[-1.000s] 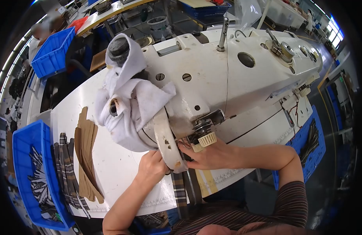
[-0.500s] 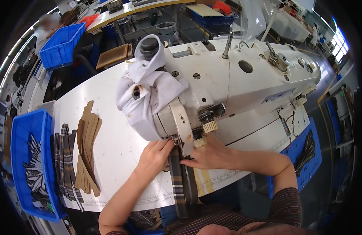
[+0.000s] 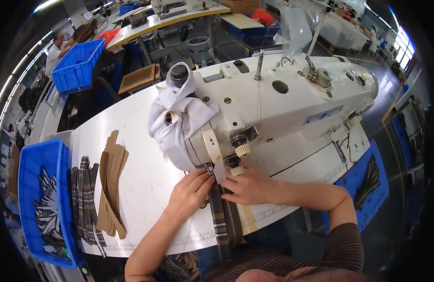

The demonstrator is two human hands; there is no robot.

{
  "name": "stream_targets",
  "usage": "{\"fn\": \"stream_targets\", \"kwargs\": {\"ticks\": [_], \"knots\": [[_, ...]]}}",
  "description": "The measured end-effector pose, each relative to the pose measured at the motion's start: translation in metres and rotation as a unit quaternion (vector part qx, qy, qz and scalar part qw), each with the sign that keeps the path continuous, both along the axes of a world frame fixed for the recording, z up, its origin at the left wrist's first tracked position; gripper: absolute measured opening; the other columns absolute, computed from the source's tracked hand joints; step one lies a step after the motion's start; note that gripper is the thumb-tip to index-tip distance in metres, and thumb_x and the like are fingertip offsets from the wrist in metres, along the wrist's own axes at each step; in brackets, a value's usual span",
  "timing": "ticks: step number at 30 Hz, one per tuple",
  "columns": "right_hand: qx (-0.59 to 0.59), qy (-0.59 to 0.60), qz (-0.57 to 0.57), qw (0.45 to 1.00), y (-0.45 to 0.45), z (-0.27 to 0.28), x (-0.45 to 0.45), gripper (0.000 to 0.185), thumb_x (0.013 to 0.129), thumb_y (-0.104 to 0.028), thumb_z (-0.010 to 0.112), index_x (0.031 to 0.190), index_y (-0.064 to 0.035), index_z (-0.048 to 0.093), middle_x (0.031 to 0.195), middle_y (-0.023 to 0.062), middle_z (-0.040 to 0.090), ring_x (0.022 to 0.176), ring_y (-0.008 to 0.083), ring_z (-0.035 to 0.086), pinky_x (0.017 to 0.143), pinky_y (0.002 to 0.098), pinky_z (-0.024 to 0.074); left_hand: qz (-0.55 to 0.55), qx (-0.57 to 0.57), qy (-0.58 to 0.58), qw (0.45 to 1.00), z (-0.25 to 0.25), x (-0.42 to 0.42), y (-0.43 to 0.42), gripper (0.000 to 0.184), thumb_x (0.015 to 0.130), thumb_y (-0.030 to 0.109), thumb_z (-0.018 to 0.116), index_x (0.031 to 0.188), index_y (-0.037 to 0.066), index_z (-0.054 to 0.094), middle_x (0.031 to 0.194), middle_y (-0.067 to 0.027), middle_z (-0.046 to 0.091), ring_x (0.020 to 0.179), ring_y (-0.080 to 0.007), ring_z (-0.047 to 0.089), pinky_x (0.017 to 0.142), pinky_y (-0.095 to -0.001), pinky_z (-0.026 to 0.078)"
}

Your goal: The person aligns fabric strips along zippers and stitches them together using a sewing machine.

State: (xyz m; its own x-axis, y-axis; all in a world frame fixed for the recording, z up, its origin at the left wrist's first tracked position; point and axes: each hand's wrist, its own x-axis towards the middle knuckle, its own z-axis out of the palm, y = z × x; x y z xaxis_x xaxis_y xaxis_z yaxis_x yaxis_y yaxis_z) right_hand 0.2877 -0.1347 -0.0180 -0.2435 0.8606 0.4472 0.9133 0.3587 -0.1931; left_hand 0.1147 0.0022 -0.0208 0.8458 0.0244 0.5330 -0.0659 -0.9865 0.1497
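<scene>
A plaid fabric strip [image 3: 220, 221] and a dark zipper [image 3: 233, 214] lie side by side under the head of a white sewing machine [image 3: 292, 105], their lower ends hanging over the table edge toward my body. My left hand [image 3: 191, 191] is at the strip's left edge, fingers together and fingertips at the presser foot [image 3: 209, 168]. My right hand [image 3: 249, 186] is on the zipper side, its thumb pressed on the zipper tape and other fingers partly hidden behind the machine head. A white cloth [image 3: 179, 124] wraps the machine's end.
Brown strips [image 3: 112, 183] and plaid strips [image 3: 85, 202] lie left on the white table [image 3: 146, 197]. A blue bin [image 3: 65, 188] of cut pieces stands beyond them. At right is a blue tray [image 3: 379, 188] with dark strips. A person [image 3: 57, 49] is at the back left.
The view has shifted slightly. My left hand's fingers lie straighter and flatter beside the presser foot. My right hand stays on the zipper, its thumb a little closer to the machine head.
</scene>
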Motion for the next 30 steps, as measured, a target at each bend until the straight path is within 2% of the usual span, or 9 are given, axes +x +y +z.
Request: {"fn": "stream_targets", "kwargs": {"ticks": [7, 12, 15, 16, 18, 21, 23, 25, 30], "knots": [[0.000, 0.033, 0.008, 0.999, 0.004, 0.008, 0.003, 0.029, 0.077, -0.029, 0.072, 0.090, -0.0053, 0.061, 0.089, 0.0084, 0.060, 0.094, 0.0270, 0.057, 0.093, 0.0390, 0.0442, 0.009, -0.008, 0.028, 1.000, -0.004, -0.001, 0.005, 0.038, 0.063, 0.000, 0.066, 0.101, 0.000, 0.066, 0.102, -0.0102, 0.066, 0.087, -0.0240, 0.065, 0.074, -0.0327, 0.054], [0.021, 0.011, -0.009, 1.000, 0.012, 0.001, 0.009, 0.025, 0.080, -0.026, 0.069, 0.090, -0.0044, 0.063, 0.089, 0.0102, 0.061, 0.094, 0.0273, 0.057, 0.090, 0.0403, 0.0436, 0.028, -0.041, 0.013, 0.999, -0.014, 0.001, 0.015, 0.030, 0.065, 0.001, 0.070, 0.095, 0.002, 0.067, 0.069, -0.0062, 0.060, 0.056, -0.0204, 0.060, 0.052, -0.0329, 0.050], [-0.009, 0.029, -0.070, 0.997, 0.008, 0.012, 0.018, 0.018, 0.080, -0.022, 0.066, 0.085, -0.0050, 0.064, 0.085, 0.0104, 0.063, 0.087, 0.0269, 0.060, 0.086, 0.0409, 0.0453, 0.039, -0.032, 0.029, 0.998, -0.010, 0.002, 0.016, 0.028, 0.065, 0.000, 0.070, 0.092, 0.002, 0.066, 0.068, -0.0066, 0.058, 0.055, -0.0217, 0.059, 0.052, -0.0334, 0.049], [0.000, 0.078, -0.150, 0.986, 0.004, 0.023, 0.024, 0.011, 0.078, -0.017, 0.062, 0.078, -0.0059, 0.065, 0.079, 0.0093, 0.064, 0.078, 0.0259, 0.063, 0.079, 0.0412, 0.0477, 0.038, -0.021, 0.005, 0.999, -0.006, 0.001, 0.014, 0.025, 0.067, 0.000, 0.068, 0.092, 0.001, 0.065, 0.073, -0.0080, 0.060, 0.060, -0.0236, 0.060, 0.055, -0.0344, 0.050], [0.091, -0.031, -0.275, 0.957, 0.004, 0.037, 0.042, 0.009, 0.075, -0.015, 0.062, 0.078, -0.0070, 0.065, 0.076, 0.0083, 0.064, 0.073, 0.0251, 0.064, 0.072, 0.0401, 0.0489, 0.040, -0.014, 0.013, 0.999, -0.002, 0.004, 0.015, 0.024, 0.068, 0.001, 0.068, 0.092, 0.002, 0.064, 0.079, -0.0091, 0.061, 0.067, -0.0249, 0.061, 0.060, -0.0353, 0.050], [-0.081, -0.056, -0.256, 0.962, 0.003, 0.022, 0.049, 0.014, 0.074, -0.011, 0.061, 0.087, -0.0057, 0.064, 0.079, 0.0087, 0.065, 0.077, 0.0260, 0.064, 0.070, 0.0390, 0.0498, -0.002, 0.015, 0.060, 0.998, 0.004, 0.007, 0.011, 0.022, 0.072, 0.007, 0.067, 0.093, 0.003, 0.062, 0.095, -0.0111, 0.061, 0.090, -0.0272, 0.061, 0.079, -0.0381, 0.049], [0.034, -0.041, -0.221, 0.974, 0.003, 0.019, 0.046, 0.021, 0.074, -0.005, 0.059, 0.095, -0.0040, 0.063, 0.092, 0.0120, 0.065, 0.089, 0.0289, 0.063, 0.075, 0.0384, 0.0514, -0.035, 0.064, 0.026, 0.997, 0.022, 0.001, -0.013, 0.020, 0.074, 0.012, 0.068, 0.091, 0.004, 0.061, 0.095, -0.0105, 0.060, 0.097, -0.0268, 0.059, 0.086, -0.0401, 0.048], [0.078, 0.015, -0.166, 0.983, -0.025, 0.012, 0.027, 0.036, 0.074, -0.001, 0.057, 0.110, 0.0008, 0.061, 0.109, 0.0175, 0.061, 0.103, 0.0323, 0.059, 0.087, 0.0390, 0.0506, -0.141, -0.092, 0.060, 0.984, 0.019, -0.028, -0.042, 0.016, 0.077, 0.012, 0.068, 0.089, 0.005, 0.060, 0.091, -0.0102, 0.059, 0.096, -0.0272, 0.060, 0.086, -0.0413, 0.049], [-0.065, 0.086, 0.036, 0.994, -0.114, -0.001, -0.089, 0.047, 0.079, -0.009, 0.059, 0.124, 0.0027, 0.055, 0.125, 0.0208, 0.053, 0.119, 0.0349, 0.053, 0.102, 0.0437, 0.0444, -0.028, -0.344, 0.059, 0.937, 0.003, -0.093, -0.101, 0.005, 0.085, 0.006, 0.061, 0.087, 0.002, 0.058, 0.087, -0.0119, 0.061, 0.088, -0.0311, 0.059, 0.079, -0.0388, 0.048]]}}
